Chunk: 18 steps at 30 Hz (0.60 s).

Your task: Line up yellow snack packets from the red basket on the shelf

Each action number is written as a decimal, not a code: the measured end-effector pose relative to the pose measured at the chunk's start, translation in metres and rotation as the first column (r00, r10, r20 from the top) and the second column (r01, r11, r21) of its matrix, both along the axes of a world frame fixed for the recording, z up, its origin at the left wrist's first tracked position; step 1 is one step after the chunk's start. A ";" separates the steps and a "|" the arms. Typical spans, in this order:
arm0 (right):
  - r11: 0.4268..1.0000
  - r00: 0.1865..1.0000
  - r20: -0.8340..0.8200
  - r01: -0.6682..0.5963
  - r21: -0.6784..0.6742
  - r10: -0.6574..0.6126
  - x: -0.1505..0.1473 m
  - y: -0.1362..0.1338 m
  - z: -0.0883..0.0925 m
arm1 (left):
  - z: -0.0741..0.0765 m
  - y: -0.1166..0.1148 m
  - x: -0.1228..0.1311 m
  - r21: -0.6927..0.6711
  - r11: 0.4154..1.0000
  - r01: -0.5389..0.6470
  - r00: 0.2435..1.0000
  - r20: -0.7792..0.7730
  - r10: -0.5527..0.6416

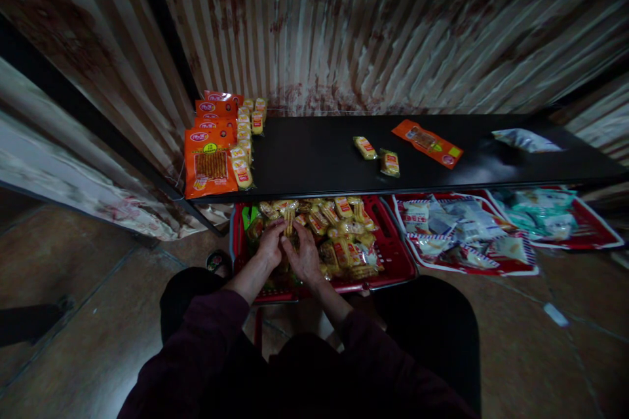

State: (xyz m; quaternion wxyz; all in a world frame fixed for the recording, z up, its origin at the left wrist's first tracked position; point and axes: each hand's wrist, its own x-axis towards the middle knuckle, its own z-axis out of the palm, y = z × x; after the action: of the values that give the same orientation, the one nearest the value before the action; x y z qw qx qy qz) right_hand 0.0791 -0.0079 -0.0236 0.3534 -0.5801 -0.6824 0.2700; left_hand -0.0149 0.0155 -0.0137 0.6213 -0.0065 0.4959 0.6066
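Observation:
Both my hands meet above a red shopping basket (400, 260) filled with yellow snack packs (346, 250) in clear wrappers. Between my fingertips is one small wrapped biscuit pack (289, 220), pale yellow and turned edge-up. My left hand (270, 245) pinches it from the left side. From the right, my right hand (303, 255) closes on it with thumb and fingers. At the left end of the black shelf (304, 150), orange snack bags (211, 160) stand in a row front to back. Yellow packs (242, 170) are lined up beside them.
Two loose yellow packs (390, 162), an orange packet (427, 143) and a white-blue packet (527, 140) lie on the shelf. Further right are a basket of white packets (462, 226) and one of green packets (540, 213). Shelf posts (162, 19) and curtains (314, 33) enclose the shelf.

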 end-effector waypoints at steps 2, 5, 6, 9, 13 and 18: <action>0.999 0.999 -0.040 0.014 -0.037 -0.016 0.000 0.001 0.000 | 0.000 0.000 0.001 0.021 1.000 0.000 1.000 -0.028 0.000; 0.994 0.992 -0.118 0.037 -0.099 -0.049 -0.002 0.003 0.001 | 0.001 0.000 0.002 0.033 0.999 -0.004 1.000 -0.022 0.005; 0.991 0.986 -0.152 0.044 -0.123 -0.063 -0.002 0.003 0.001 | 0.002 0.000 0.002 0.034 0.999 -0.002 1.000 -0.012 0.002; 0.981 0.955 -0.280 0.041 -0.189 -0.094 -0.003 0.004 0.000 | 0.004 0.000 0.001 0.044 0.998 0.050 0.999 0.002 -0.050; 0.978 0.934 -0.343 0.033 -0.204 -0.103 0.000 0.004 -0.001 | 0.006 -0.002 0.001 0.073 0.989 0.129 0.992 -0.020 -0.127; 0.983 0.956 -0.270 0.073 -0.167 -0.117 0.005 0.005 -0.007 | 0.004 -0.003 0.004 0.113 0.988 0.107 0.991 -0.097 -0.096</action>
State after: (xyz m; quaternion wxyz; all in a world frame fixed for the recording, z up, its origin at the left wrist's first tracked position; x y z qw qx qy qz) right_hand 0.0841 -0.0034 -0.0308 0.4121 -0.5942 -0.5742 0.3839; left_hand -0.0110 0.0126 -0.0101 0.6274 0.0832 0.4868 0.6020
